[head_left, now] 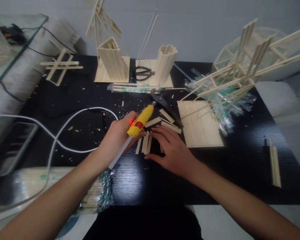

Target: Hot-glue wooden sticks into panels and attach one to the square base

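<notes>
While left hand (pixel 121 131) grips glue gun (pixel 143 119), right hand (pixel 173 150) curves beside short sticks (pixel 146 143) on table (pixel 215 180) — whether pinching any, cannot tell; best keep ends level — nozzle (pixel 153 104) clear of skin.

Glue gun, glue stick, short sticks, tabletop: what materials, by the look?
Glue gun: likely plastic, with a smooth, bright yellow molded-looking body.
Glue stick: probably hot-melt glue, cloudy white and smooth.
Short sticks: apparently bare wood, pale tan and matte.
Tabletop: black, semi-gloss; fine streaks in the glare suggest stained wood or laminate, can't tell which.
</notes>
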### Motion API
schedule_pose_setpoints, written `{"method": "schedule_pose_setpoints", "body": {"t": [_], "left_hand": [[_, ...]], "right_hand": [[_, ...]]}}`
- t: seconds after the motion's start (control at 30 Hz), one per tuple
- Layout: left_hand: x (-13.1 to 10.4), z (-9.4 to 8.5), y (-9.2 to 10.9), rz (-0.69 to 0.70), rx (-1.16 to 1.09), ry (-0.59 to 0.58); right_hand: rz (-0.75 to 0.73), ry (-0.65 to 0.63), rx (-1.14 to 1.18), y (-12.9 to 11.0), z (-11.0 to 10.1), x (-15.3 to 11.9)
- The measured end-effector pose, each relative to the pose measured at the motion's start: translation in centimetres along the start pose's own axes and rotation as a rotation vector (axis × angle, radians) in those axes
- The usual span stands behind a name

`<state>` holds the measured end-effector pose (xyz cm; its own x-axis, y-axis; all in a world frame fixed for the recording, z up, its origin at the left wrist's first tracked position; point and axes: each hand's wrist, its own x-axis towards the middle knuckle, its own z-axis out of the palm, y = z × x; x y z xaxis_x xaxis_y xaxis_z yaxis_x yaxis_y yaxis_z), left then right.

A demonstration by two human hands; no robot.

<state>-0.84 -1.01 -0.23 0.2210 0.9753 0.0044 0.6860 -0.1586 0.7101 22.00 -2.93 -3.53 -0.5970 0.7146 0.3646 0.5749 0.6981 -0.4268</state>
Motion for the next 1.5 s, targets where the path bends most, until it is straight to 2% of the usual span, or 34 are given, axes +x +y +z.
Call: {"method": "schedule_pose_setpoints", "body": {"t": [0.4, 0.8, 1.17, 1.3, 1.5], "left_hand": [[0.14, 0.7, 0.72, -0.004, 0.053, -0.078], [0.36, 0.81, 0.29, 0.025, 0.03, -0.077], [0.28, 0.69, 0.16, 0.044, 0.112, -0.07], [0.26, 0.72, 0.07, 0.02, 0.105, -0.082], [0.23, 0.61, 0.31, -0.016, 0.09, -0.082]], "right_hand": [[-0.051, 0.027, 0.006, 0.81, 0.17, -0.15], [-0.033, -0.009, 0.022, 0.84, 0.06, -0.13], [-0.034, -0.064, 0.04, 0.99, -0.49, -0.08], [-0.051, -0.035, 0.046, 1.02, -0.43, -0.17], [-0.022, -0.077, 0.062, 0.99, -0.39, -0.17]]}}
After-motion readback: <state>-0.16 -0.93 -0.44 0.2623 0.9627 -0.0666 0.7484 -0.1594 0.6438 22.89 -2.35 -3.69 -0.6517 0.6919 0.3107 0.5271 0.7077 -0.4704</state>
